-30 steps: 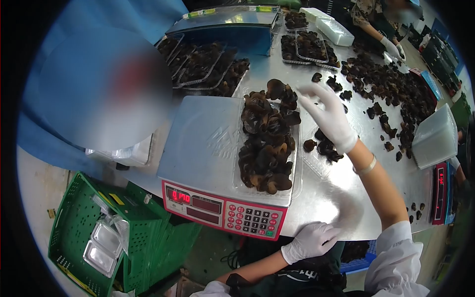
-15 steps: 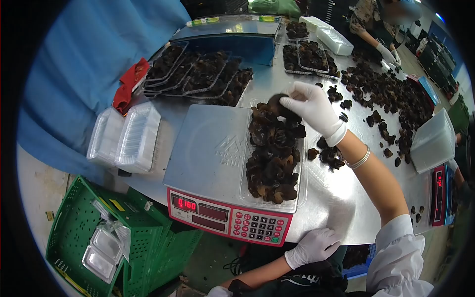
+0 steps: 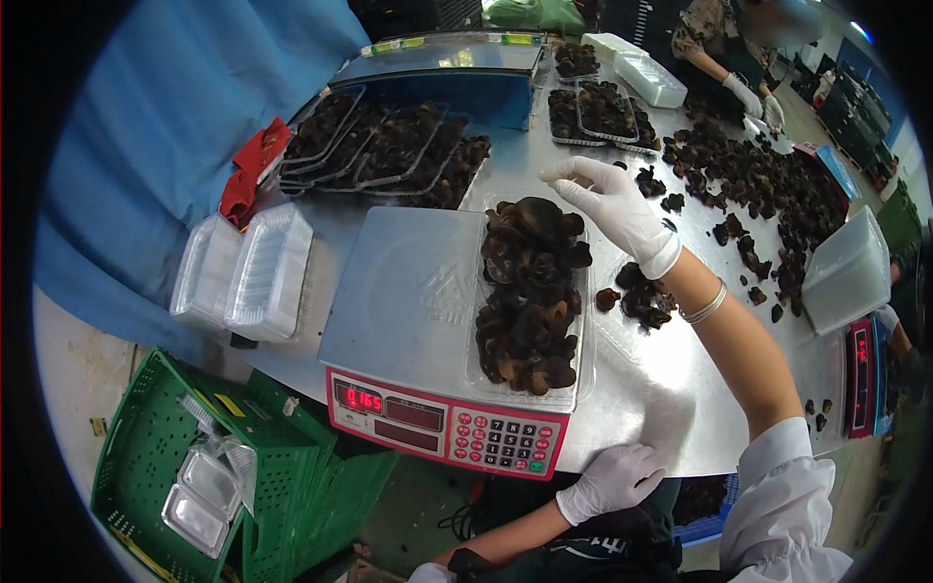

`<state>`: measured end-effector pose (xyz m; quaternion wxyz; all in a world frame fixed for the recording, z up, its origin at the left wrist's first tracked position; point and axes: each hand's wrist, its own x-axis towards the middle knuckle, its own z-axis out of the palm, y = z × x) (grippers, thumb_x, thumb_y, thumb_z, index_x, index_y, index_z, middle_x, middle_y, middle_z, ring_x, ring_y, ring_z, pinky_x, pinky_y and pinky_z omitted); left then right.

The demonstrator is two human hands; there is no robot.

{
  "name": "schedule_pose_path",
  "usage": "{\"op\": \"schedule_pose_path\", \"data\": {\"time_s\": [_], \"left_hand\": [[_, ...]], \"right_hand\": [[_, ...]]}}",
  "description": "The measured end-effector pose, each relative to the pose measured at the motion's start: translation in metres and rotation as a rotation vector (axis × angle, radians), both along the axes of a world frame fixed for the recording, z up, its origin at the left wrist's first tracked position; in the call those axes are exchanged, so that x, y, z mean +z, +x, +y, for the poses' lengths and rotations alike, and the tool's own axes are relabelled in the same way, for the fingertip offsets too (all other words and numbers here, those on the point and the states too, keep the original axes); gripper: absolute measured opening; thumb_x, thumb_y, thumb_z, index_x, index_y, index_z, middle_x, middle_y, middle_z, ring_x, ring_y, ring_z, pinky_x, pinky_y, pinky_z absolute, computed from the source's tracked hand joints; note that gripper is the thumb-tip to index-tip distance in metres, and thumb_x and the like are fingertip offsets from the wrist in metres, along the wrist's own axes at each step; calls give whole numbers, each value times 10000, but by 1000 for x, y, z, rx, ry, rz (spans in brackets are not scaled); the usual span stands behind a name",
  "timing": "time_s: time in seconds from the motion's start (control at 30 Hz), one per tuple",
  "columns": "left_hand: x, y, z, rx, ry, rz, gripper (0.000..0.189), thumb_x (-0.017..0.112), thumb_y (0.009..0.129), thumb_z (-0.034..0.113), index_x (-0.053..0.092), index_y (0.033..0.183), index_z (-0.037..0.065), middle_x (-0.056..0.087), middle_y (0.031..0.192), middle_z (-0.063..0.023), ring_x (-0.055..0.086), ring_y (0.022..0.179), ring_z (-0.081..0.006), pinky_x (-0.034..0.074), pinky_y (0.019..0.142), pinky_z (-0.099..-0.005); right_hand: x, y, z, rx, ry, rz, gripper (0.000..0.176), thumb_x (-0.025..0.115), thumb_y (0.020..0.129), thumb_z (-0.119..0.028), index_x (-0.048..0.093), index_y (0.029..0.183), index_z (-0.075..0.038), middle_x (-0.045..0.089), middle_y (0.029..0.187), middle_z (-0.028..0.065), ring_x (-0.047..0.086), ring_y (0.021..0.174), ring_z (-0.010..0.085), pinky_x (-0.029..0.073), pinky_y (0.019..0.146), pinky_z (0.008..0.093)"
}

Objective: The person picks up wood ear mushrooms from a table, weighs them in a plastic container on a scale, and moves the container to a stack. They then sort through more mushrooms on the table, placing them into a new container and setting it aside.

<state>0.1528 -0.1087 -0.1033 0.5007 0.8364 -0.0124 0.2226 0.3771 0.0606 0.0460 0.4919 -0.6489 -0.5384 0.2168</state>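
My right hand [image 3: 607, 209], in a white glove, is raised just right of the far end of a clear tray [image 3: 581, 364]. Its fingers are apart and hold nothing. Dark wood ear mushrooms [image 3: 530, 291] fill the tray, which lies on the right part of a metal scale [image 3: 403, 282]. The scale's red display [image 3: 364, 397] reads 0.165. My left hand [image 3: 612, 481], also gloved, rests by the table's near edge, right of the scale's keypad. Its fingers are loosely curled with a gap between them, and nothing shows in them.
Filled trays [image 3: 403, 146] overlap behind the scale; others [image 3: 603, 112] lie farther right. Empty clear trays [image 3: 267, 272] are stacked left. Loose mushrooms [image 3: 768, 175] spread across the right. Green crates [image 3: 204, 457] are below left. A co-worker's gloved hands [image 3: 743, 95] are at back right.
My right hand has let go of a dark mushroom piece, which now lies on the pile, and its fingers have opened. The display went from 0.160 to 0.165. The view shifted slightly.
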Motion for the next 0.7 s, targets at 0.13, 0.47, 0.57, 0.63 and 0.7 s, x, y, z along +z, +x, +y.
{"op": "schedule_pose_path", "data": {"time_s": [0.13, 0.47, 0.57, 0.63, 0.7], "left_hand": [[-2, 1, -1, 12, 8, -26, 176, 673, 842, 105, 670, 1004, 35, 639, 804, -105, 647, 727, -291, 542, 676, -383], [-3, 2, -3, 82, 22, -70, 160, 670, 853, 137, 687, 985, 49, 650, 803, -100, 662, 741, -277, 542, 710, -388], [-2, -2, -5, 92, 12, -59, 142, 660, 862, 146, 683, 967, 53, 650, 802, -105, 657, 732, -281, 535, 709, -396], [-1, -1, -4, 73, 1, -35, 125, 644, 875, 150, 677, 953, 58, 643, 803, -109, 650, 727, -288, 527, 696, -400], [1, -1, -3, 65, -18, -34, 124, 643, 874, 149, 673, 950, 56, 635, 797, -107, 647, 733, -290, 526, 695, -400]], "right_hand": [[-2, 1, -10, 6, 85, -51, 244, 586, 980, -185, 682, 1138, -25, 695, 986, 45, 628, 848, 94, 521, 777, 243], [-6, 10, -38, -5, 96, -76, 212, 548, 998, -113, 681, 1094, 21, 708, 1036, 72, 642, 1001, 134, 481, 917, 264], [-15, 18, -34, -1, 102, -71, 237, 555, 994, -132, 666, 1150, 7, 699, 1072, 61, 628, 1008, 126, 482, 900, 264], [-12, 10, -30, -16, 117, -88, 250, 566, 988, -139, 660, 1171, 3, 698, 1072, 59, 623, 980, 117, 487, 879, 263], [-9, -1, -27, -74, 82, -205, 273, 590, 971, -146, 651, 1205, -20, 687, 1096, 60, 604, 913, 106, 499, 824, 277]]}}
